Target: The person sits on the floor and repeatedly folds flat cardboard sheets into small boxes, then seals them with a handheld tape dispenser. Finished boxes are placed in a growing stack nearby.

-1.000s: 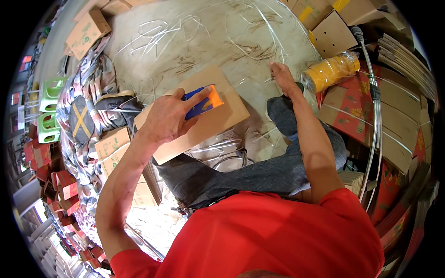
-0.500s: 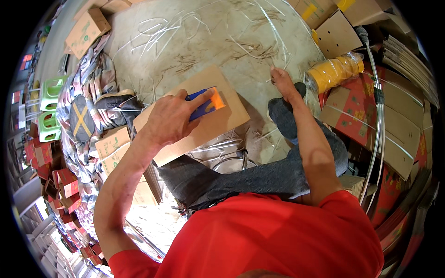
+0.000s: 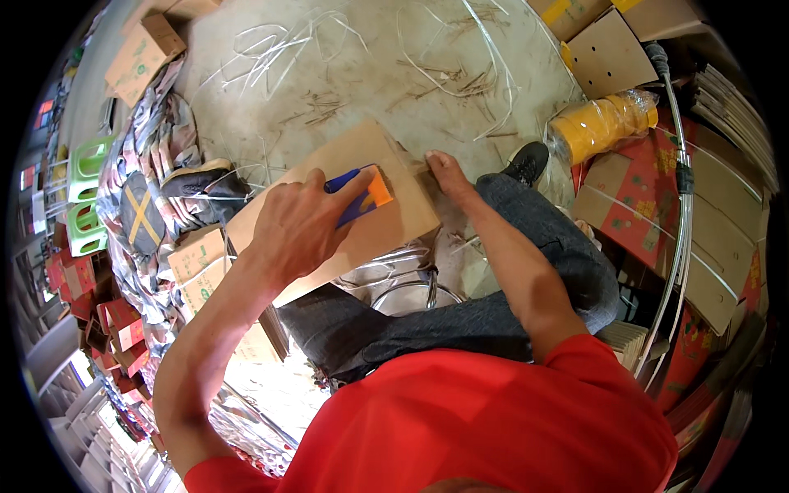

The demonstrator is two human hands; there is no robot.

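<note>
A brown cardboard box (image 3: 316, 168) lies tilted in front of me, above my left leg. My left hand (image 3: 300, 222) is closed around a blue and orange tape dispenser (image 3: 374, 199), pressed flat on the box's top near its right part. Close by the box's right side is my right hand (image 3: 448, 174), its fingers curled. What it holds, if anything, is too small or hidden to make out. Below the box a metal ring frame (image 3: 419, 294) shows beside my leg, partly covered.
White strapping strips (image 3: 288, 53) and brown scraps litter the floor ahead. At right are a wrapped stack of yellow tape rolls (image 3: 600, 127), flattened red and brown cartons (image 3: 633, 197) and metal poles (image 3: 678, 222). Crumpled cloth (image 3: 168, 123), a shoe (image 3: 205, 185) and green stools (image 3: 89, 168) stand left.
My right hand has come left and nearer, from over the floor to the box's right side. The tape dispenser and left hand have shifted slightly left and nearer.
</note>
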